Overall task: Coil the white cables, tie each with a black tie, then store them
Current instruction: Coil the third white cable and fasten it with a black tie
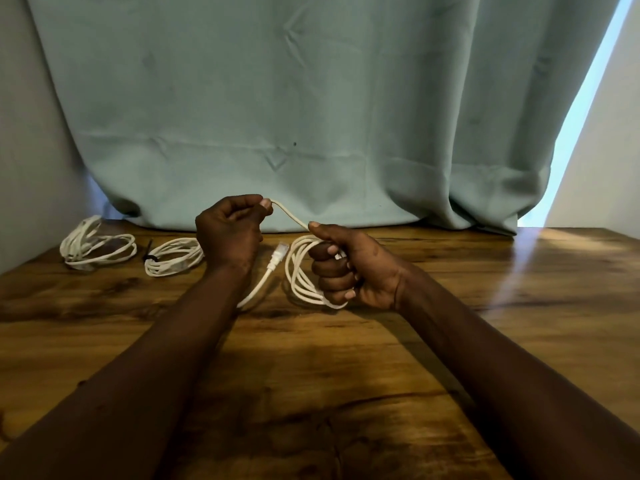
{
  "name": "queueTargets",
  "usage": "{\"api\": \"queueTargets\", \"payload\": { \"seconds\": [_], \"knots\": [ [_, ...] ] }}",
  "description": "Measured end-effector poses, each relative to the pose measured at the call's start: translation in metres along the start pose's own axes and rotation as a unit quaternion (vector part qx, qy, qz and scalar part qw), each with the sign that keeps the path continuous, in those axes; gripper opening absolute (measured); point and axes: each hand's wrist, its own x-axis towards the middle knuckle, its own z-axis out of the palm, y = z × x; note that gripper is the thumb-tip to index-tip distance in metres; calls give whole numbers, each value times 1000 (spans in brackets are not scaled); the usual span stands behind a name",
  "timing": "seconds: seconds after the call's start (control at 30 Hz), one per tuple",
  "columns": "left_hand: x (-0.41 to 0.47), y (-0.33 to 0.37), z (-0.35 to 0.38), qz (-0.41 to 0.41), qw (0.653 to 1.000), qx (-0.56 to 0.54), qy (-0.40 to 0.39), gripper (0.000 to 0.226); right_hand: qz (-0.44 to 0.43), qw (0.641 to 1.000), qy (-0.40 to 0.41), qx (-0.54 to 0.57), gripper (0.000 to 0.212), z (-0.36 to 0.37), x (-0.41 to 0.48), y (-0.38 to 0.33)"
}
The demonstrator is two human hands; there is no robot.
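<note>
Right grip [341, 268] fisted tight on our half-made coil [304, 271] just above the counter [450, 341], left grip [230, 230] pinching the loose cable run [289, 214] w/ thumb & forefinger, prob. to feed the next loop w/o kinks.

We see two bare forearms reaching in from the bottom corners of the view, with no sleeves, watch, bracelet or rings on them. Our left hand [230, 233] and right hand [349, 268] are gloveless, with short, pale, unpainted fingernails showing on the thumbs and fingers. The wrists are bare too.
</note>
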Motion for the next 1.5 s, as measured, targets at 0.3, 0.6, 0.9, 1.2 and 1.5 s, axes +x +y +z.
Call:
{"api": "queueTargets", "payload": {
  "seconds": [0.3,0.6,0.9,1.2,1.5],
  "knots": [
    [-19,-8,-1,222,914,309,-141,14,-190,951,77,230,51,-24,-1,-12],
    [-51,14,15,314,811,397,-293,19,-283,857,289,319,48,-52,-6,-19],
    [-64,17,24,191,759,426,-454,29,-325,791,496,147,45,-66,-13,-22],
    [-62,31,11,-319,753,-30,-574,33,-234,703,446,-503,39,-60,-12,2],
    [-32,32,-3,-357,811,-211,-413,42,-154,704,355,-595,46,-43,3,6]
  ]
}}
